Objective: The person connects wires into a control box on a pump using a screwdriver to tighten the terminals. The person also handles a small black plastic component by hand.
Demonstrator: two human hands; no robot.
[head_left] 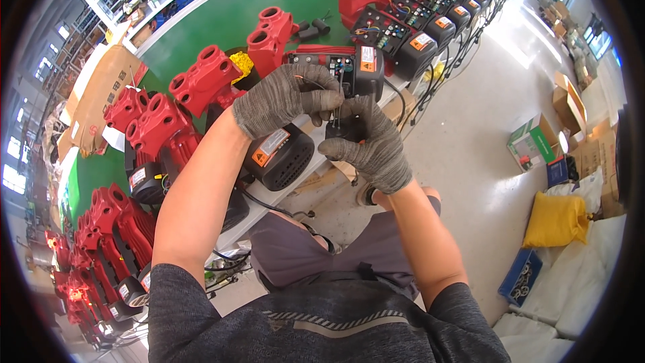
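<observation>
Both my hands wear grey knitted gloves and meet in front of a red pump with a black motor end (369, 70). Its wiring box (330, 62) lies uncovered, showing small electrical parts. My left hand (285, 99) is closed, thumb and fingers pinched together; what sits between the fingertips is hidden. A thin wire shows by its knuckles. My right hand (377, 151) is closed around a small black part (342, 129), with thin wires running up from it. Below my left wrist sits another black motor cover (287, 161) with a slotted end and an orange-and-white label.
Red pumps (201, 81) line the green bench (201, 13) on the left. Further pumps with uncovered wiring boxes (386, 32) recede to the far right. Black cables (430, 94) hang off the edge. Rightward on the floor stand a green box (534, 142), yellow sack (556, 220) and blue bin (521, 277).
</observation>
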